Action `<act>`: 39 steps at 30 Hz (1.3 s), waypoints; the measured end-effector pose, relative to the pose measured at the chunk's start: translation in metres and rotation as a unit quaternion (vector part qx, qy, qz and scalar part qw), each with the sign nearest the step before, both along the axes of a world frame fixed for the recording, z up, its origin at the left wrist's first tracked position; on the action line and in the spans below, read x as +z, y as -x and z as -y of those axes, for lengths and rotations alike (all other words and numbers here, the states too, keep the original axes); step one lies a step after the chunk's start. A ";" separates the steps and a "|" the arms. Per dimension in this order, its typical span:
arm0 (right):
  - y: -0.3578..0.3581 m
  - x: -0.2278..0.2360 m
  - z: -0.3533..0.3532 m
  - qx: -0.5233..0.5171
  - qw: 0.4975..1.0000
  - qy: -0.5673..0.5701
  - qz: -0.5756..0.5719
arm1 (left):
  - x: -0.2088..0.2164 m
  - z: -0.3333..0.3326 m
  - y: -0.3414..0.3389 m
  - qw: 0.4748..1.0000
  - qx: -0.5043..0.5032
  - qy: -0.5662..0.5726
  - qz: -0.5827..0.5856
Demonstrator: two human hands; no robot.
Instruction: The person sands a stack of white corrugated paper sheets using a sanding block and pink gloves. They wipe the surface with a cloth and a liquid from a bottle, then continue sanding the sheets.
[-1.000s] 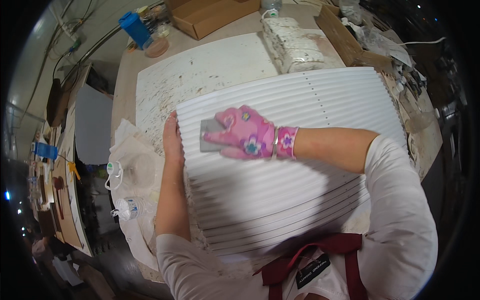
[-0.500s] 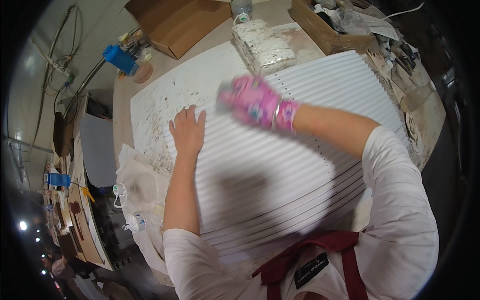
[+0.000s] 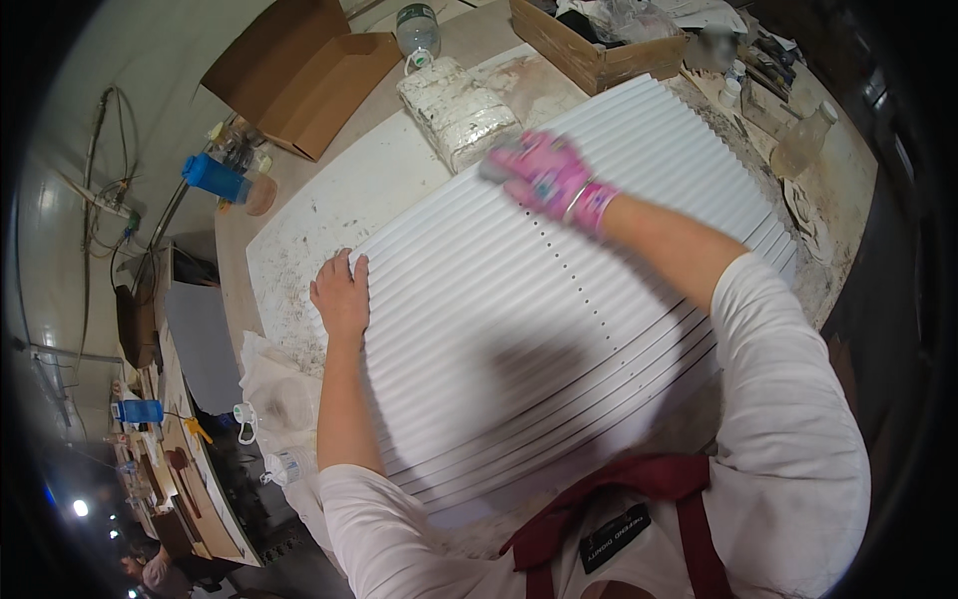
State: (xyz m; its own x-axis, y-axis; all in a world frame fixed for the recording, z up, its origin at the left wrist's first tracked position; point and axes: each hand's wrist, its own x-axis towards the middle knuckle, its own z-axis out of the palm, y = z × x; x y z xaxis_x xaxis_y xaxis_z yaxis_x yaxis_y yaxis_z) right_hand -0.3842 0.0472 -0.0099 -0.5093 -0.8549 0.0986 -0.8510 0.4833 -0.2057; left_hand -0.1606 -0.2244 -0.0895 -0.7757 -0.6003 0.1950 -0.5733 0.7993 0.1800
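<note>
A large white ribbed panel [image 3: 559, 329] lies on the workbench in front of me. My left hand [image 3: 341, 293] is bare and rests flat on the panel's left edge, fingers together. My right hand [image 3: 544, 173], in a pink flowered glove, is at the panel's far edge and holds a small grey block [image 3: 496, 161] against the ribs. A row of small holes [image 3: 574, 290] runs across the panel.
A white speckled board [image 3: 339, 205] lies under the panel. Behind it are a wrapped white slab [image 3: 457, 110], an open cardboard box [image 3: 299, 70], a second box of clutter [image 3: 599, 40], a blue can [image 3: 212, 177] and a plastic bottle [image 3: 416, 28]. Crumpled plastic bags [image 3: 274, 389] hang at the left.
My gloved right hand with the grey block has slid from the panel's left middle up to its far edge. My left hand has shifted along the left edge.
</note>
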 end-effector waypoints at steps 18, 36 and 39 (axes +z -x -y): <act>-0.016 -0.025 -0.070 0.127 0.988 0.032 -0.085 | -0.006 0.011 -0.008 1.000 -0.016 -0.007 -0.002; 0.216 -0.048 -0.170 -0.045 0.995 0.026 -0.083 | -0.001 0.012 0.011 0.999 -0.008 -0.032 0.004; 0.152 -0.013 -0.164 -0.012 0.994 -0.025 -0.108 | -0.002 0.003 -0.004 0.999 0.008 -0.028 0.013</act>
State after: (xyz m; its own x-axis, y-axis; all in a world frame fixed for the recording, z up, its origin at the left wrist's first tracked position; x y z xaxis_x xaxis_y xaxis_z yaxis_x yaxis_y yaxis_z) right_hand -0.5363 0.2109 -0.0230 -0.5020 -0.8488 0.1660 -0.8604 0.5097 0.0044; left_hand -0.1563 -0.2278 -0.0913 -0.7705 -0.6218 0.1403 -0.5908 0.7793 0.2089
